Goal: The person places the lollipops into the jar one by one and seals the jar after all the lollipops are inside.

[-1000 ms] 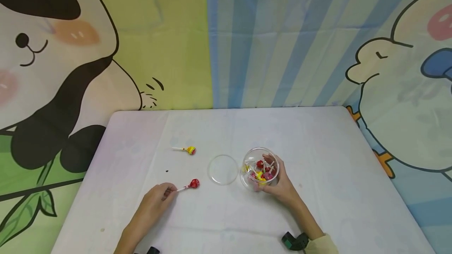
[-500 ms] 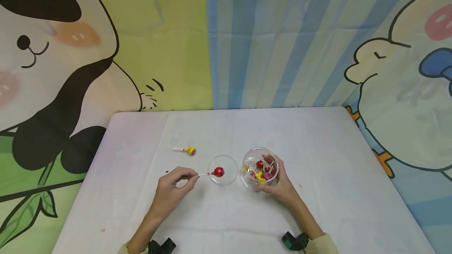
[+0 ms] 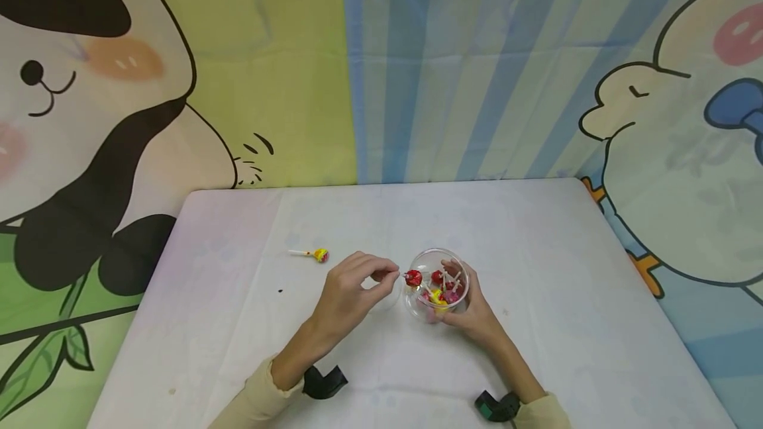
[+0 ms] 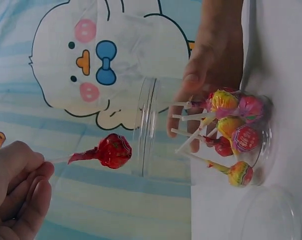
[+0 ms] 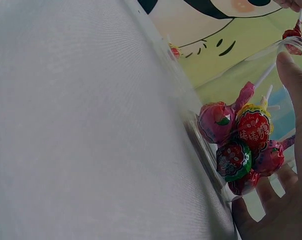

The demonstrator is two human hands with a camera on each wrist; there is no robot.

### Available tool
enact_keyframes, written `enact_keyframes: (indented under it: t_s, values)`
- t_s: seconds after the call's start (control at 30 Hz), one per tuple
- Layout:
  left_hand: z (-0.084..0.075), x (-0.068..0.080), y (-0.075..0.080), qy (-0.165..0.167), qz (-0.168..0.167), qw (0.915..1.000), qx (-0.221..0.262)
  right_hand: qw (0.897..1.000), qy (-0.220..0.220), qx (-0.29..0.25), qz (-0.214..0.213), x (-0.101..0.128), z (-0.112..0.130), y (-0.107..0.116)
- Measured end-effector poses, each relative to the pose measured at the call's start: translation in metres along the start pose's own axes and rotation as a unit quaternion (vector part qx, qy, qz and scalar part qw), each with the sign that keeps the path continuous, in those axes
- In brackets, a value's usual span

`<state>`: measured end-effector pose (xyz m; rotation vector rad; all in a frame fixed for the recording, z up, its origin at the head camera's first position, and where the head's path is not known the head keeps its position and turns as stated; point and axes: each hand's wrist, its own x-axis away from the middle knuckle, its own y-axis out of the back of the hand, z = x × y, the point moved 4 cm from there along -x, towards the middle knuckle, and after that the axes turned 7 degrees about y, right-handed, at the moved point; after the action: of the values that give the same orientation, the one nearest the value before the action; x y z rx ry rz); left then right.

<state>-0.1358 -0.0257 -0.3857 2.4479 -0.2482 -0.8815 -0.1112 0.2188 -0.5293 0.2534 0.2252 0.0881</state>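
Pinching red lollipop (image 3: pixel 412 277) at jar (image 3: pixel 438 283) rim, left hand (image 3: pixel 348 293); right hand (image 3: pixel 471 313) gripping jar.

Lollipops (image 3: pixel 441 286) in jar (image 3: pixel 417 303) on table (image 3: pixel 566 283)

A person's two bare hands, the left hand (image 3: pixel 348 293) and the right hand (image 3: pixel 471 310), extend from pale cream long sleeves (image 3: pixel 253 399) bunched at the cuffs. A black camera mount (image 3: pixel 324 381) is strapped to the left wrist; a black mount with a green patch (image 3: pixel 497 408), at 5 o'clock, rides the right.
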Motion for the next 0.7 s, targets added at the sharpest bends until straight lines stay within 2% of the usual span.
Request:
enact_keyframes:
  t_s: [0.17,0.3,0.57,0.7]
  values:
    - [-0.002,-0.006,-0.011,0.009,0.030,0.9995,-0.001,1.000,-0.008,-0.003,0.000,0.000,-0.001,0.000]
    - [0.001,-0.007,-0.022,0.024,0.052,0.9980,-0.026,1.000,-0.002,-0.009,0.000,0.000,-0.001,0.000]
    - [0.002,-0.005,-0.042,0.000,0.063,0.9940,-0.089,1.000,0.021,-0.003,0.004,0.000,-0.003,0.002]
    - [0.002,-0.008,-0.050,0.010,0.083,0.9910,-0.105,1.000,0.018,-0.005,0.006,0.000,-0.003,0.002]
